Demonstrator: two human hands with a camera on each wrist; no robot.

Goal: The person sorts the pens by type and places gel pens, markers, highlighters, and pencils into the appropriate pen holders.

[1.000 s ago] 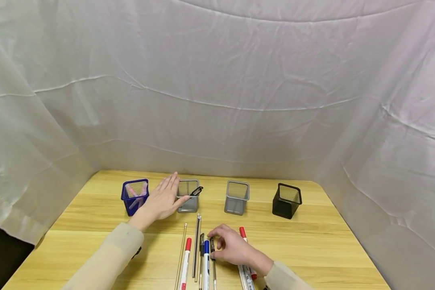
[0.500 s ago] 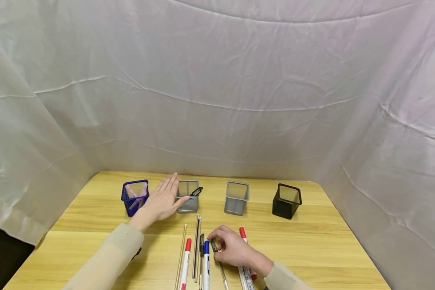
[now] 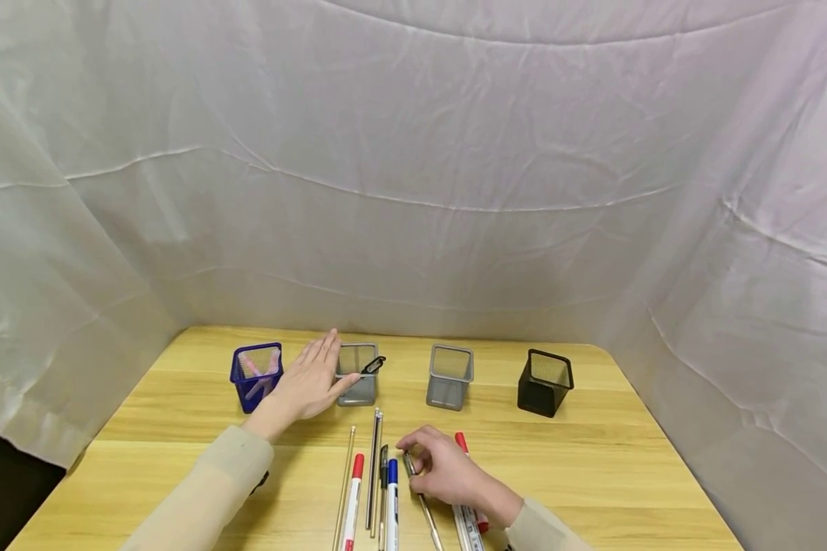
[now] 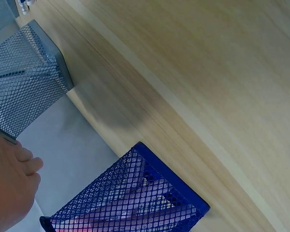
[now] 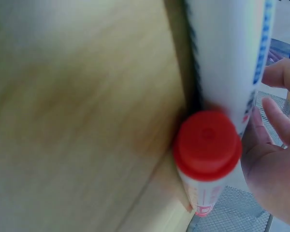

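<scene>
My right hand point(image 3: 444, 467) pinches a slim pen point(image 3: 427, 516) near its dark upper end; the pen slants down to the right, close over the table. My left hand point(image 3: 306, 380) lies with straight fingers at the left rim of a grey mesh pen holder point(image 3: 358, 392), out of which a black-capped pen point(image 3: 374, 364) leans. Left of the right hand lie a blue-capped marker point(image 3: 393, 505), another black-capped pen point(image 3: 384, 468), a red-capped marker point(image 3: 352, 505) and several thin pencils point(image 3: 344, 482). In the right wrist view, a red cap point(image 5: 208, 145) and a white marker point(image 5: 227, 58) are close to the camera.
A blue mesh holder point(image 3: 250, 392) with pinkish sticks inside stands left of the left hand. Farther right are a second grey holder point(image 3: 446, 392) and a black one point(image 3: 539, 394). White markers point(image 3: 469, 528) lie below the right wrist. Pale cloth point(image 3: 413, 191) encloses the table.
The pen in my right hand has swung its lower end to the right, away from the blue-capped marker. The left hand keeps its place.
</scene>
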